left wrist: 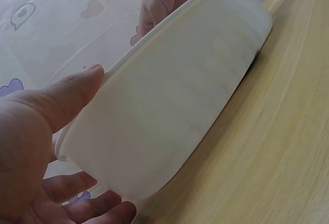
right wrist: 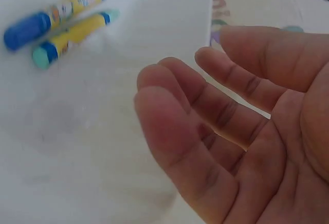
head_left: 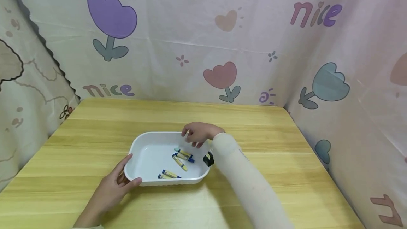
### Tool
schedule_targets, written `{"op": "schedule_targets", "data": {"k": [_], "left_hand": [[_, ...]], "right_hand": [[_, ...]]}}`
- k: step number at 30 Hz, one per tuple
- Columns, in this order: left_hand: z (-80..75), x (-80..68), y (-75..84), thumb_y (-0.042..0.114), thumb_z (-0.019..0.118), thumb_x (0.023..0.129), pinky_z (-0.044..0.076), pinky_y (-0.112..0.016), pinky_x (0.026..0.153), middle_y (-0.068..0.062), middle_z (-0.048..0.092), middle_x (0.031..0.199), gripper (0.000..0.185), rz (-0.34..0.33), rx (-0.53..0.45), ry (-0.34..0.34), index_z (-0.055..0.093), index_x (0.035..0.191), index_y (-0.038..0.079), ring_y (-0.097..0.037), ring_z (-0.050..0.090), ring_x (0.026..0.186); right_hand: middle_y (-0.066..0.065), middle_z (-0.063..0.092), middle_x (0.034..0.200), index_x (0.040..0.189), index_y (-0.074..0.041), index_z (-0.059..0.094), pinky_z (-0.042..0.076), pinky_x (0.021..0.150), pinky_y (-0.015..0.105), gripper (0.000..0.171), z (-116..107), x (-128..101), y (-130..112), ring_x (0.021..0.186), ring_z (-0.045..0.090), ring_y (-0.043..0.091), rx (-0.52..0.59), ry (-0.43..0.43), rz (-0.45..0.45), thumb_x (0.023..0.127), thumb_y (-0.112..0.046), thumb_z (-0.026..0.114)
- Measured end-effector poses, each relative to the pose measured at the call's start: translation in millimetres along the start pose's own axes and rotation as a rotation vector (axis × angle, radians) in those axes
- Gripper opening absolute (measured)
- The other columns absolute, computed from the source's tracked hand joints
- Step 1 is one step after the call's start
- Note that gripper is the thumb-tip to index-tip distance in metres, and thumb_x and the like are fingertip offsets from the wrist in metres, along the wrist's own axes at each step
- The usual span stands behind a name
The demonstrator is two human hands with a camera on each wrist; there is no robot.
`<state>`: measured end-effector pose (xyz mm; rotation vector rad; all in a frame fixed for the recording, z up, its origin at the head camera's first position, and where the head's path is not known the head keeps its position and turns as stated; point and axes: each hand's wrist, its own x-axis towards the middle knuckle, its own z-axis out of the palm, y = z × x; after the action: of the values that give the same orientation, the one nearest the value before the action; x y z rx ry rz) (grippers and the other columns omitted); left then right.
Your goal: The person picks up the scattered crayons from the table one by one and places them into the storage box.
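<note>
Head view, lower left of the frame: the left hand (head_left: 112,186) holds the near left corner of the tray (head_left: 140,144). Its thumb lies on the rim and its fingers sit against the outer wall. The left wrist view confirms this: the thumb rests along the tray's edge at the left, with the fingers curled under the wall at the bottom of the frame.

Centre of the frame: the white tray stands flat on the counter (head_left: 286,144), slightly left of the middle. Inside it lie the crayons (head_left: 180,162), yellow with blue ends. Three are grouped near the tray's middle, towards its right side. Two more lie against the near wall. All rest on the tray floor. In the right wrist view, parts of three crayons show at the upper left, close side by side, on the white floor.

Centre right: the right hand (head_left: 198,134) hovers over the tray's far right corner, just above the crayon group. The fingers are loosely bent and hold nothing; the right wrist view shows an empty palm with relaxed fingers. Whether any fingertip touches the tray rim cannot be told. A pale sleeve (head_left: 248,183) covers the forearm, running to the lower right of the frame. A small black device (head_left: 208,159) sits at the wrist, just beside the tray's right wall.
</note>
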<state>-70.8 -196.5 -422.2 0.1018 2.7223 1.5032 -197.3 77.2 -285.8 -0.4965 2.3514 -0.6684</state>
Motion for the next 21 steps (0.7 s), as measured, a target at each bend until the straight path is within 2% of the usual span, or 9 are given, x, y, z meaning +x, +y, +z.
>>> {"op": "schedule_targets", "data": {"k": [1,2,4,7,11,16,21], "left_hand": [[-0.4,0.0,-0.2,0.034,0.074,0.087,0.052,-0.023,0.089,-0.033,0.031,0.147,0.089,0.000,-0.001,0.000,0.021,0.156,0.012,-0.039,0.044,0.127],[-0.7,0.0,-0.5,0.034,0.074,0.087,0.052,-0.021,0.089,-0.032,0.030,0.147,0.089,-0.002,0.001,-0.001,0.020,0.156,0.012,-0.038,0.044,0.127],[-1.4,-0.8,-1.1,0.034,0.074,0.087,0.049,-0.014,0.088,-0.031,0.031,0.148,0.090,-0.012,0.003,-0.004,0.020,0.156,0.012,-0.037,0.044,0.127],[-1.2,-3.0,-1.4,0.035,0.074,0.087,0.046,-0.009,0.085,-0.030,0.031,0.148,0.090,-0.026,0.011,-0.005,0.020,0.156,0.013,-0.036,0.043,0.128],[0.2,-4.1,-2.2,0.036,0.074,0.087,0.051,-0.017,0.088,-0.031,0.031,0.148,0.090,-0.021,0.021,-0.003,0.021,0.156,0.012,-0.037,0.044,0.127],[-0.1,-1.5,-1.4,0.035,0.073,0.088,0.053,-0.030,0.090,-0.031,0.032,0.147,0.089,-0.004,0.022,0.003,0.020,0.156,0.012,-0.038,0.045,0.126],[-0.7,-0.6,1.1,0.034,0.073,0.088,0.053,-0.028,0.090,-0.031,0.033,0.146,0.089,0.010,0.029,0.005,0.021,0.155,0.011,-0.038,0.046,0.126]], "right_hand": [[0.010,0.059,0.112,0.131,-0.007,0.055,0.059,0.075,0.029,0.031,-1,17,12,0.094,0.064,0.021,-0.006,0.001,0.022,0.101,-0.010,0.052],[0.011,0.060,0.111,0.131,-0.006,0.055,0.059,0.074,0.029,0.030,-3,19,16,0.092,0.064,0.022,-0.003,0.009,0.017,0.101,-0.010,0.052],[0.010,0.061,0.109,0.129,-0.008,0.056,0.059,0.069,0.029,0.029,-4,33,43,0.088,0.065,0.021,0.034,0.045,-0.032,0.100,-0.013,0.054],[0.014,0.061,0.109,0.129,-0.005,0.055,0.060,0.068,0.031,0.031,-8,34,72,0.085,0.064,0.022,0.113,0.090,-0.100,0.099,-0.015,0.055],[0.019,0.060,0.108,0.129,-0.002,0.053,0.060,0.068,0.034,0.034,-18,27,96,0.084,0.064,0.027,0.196,0.128,-0.074,0.098,-0.014,0.058],[0.020,0.058,0.103,0.129,0.001,0.051,0.060,0.068,0.038,0.034,-29,18,125,0.080,0.062,0.030,0.227,0.150,-0.049,0.098,-0.012,0.058],[0.018,0.059,0.094,0.126,0.002,0.052,0.060,0.064,0.037,0.032,-33,13,153,0.072,0.062,0.026,0.217,0.192,-0.007,0.097,-0.010,0.058]]}}
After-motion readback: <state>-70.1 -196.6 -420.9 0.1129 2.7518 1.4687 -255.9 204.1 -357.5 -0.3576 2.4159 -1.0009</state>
